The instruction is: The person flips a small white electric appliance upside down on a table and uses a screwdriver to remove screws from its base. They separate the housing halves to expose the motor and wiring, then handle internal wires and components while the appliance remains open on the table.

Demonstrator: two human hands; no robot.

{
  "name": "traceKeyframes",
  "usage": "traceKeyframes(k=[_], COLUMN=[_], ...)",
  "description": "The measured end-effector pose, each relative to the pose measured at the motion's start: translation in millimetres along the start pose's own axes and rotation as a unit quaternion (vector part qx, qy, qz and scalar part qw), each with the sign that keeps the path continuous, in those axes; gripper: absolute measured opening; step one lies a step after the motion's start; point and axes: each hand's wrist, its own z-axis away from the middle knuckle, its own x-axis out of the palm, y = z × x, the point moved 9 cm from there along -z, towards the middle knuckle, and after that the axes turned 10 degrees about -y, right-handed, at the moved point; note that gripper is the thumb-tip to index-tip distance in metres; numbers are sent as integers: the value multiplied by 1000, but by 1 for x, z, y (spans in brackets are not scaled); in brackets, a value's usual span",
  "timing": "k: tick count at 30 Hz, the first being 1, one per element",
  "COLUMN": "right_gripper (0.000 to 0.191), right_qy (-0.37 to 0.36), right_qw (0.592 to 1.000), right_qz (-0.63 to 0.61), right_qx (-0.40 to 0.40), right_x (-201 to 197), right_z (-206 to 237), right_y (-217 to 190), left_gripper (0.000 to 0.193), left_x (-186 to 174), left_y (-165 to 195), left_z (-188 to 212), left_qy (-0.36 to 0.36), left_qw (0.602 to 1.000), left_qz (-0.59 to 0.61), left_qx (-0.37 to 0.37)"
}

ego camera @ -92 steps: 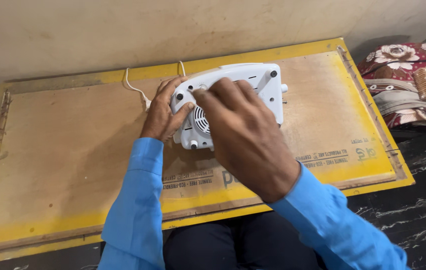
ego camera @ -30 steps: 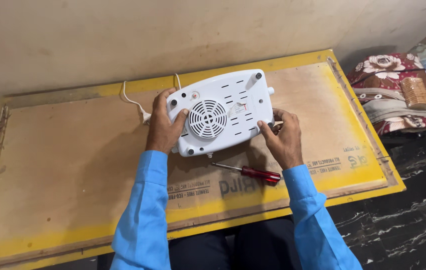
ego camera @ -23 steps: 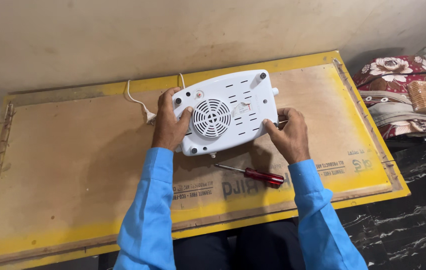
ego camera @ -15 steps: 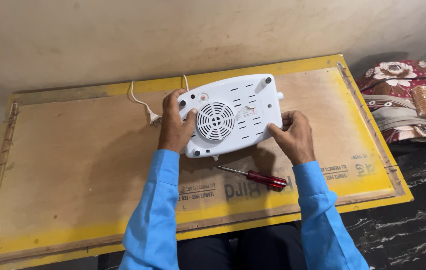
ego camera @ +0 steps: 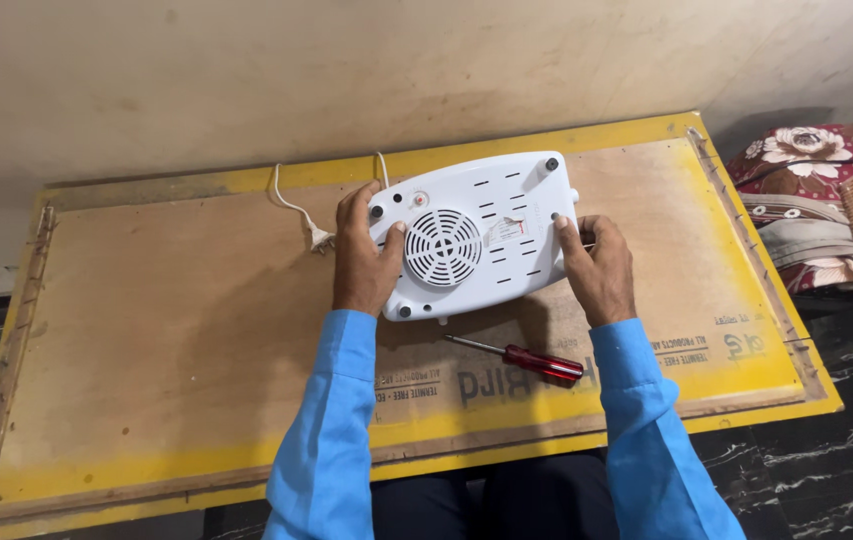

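Head view looks down on a plywood worktop (ego camera: 166, 340) with yellow edges, set against a plain wall. Near the far middle of it lies a white appliance (ego camera: 471, 235), underside up, showing a round vent grille, rows of slots and small dark feet at its corners. The left hand (ego camera: 364, 255) grips the appliance's left end, thumb lying on the underside beside the grille, the other fingers wrapped over the far left edge. The right hand (ego camera: 598, 265) clasps the right end, fingers curled against the side with the thumb pressed on top. A white cord with a plug (ego camera: 311, 228) trails from the far left of the appliance onto the worktop. A red-handled screwdriver (ego camera: 526, 357) lies on the worktop just near of the appliance, between the two blue sleeves, untouched. At far right, off the worktop, sits a floral cushion (ego camera: 811, 200).
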Motion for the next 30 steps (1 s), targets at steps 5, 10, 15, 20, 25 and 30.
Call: traceKeyframes(k=[5,10,15,20,25,30], right_gripper=[38,40,39,38,39,38], right_qy=[66,-2,18,8,-12,-15], right_qw=[988,998,996,997,1000,1000], right_qz=[96,26,80,70,-2,-4], right_qx=[-101,53,-33,-40,-7,7], right_x=[-2,7,6,10,10,-2], right_z=[9,7,6,-2,0,7], right_y=[-26,-6,-19,-11,-1,0], left_gripper=[55,59,54,51,44,45], left_x=[-6,-15,-21,-24,-19,-2], left_y=[11,24,23,32,32,7], left_z=[10,27,38,34,27,30], left_qy=[52,98,120,143,137,96], left_qw=[992,974,974,977,986,966], left_qz=[-87,-173,-126,-80,39,216], left_qx=[-70,-107,-145,-137,-80,-100])
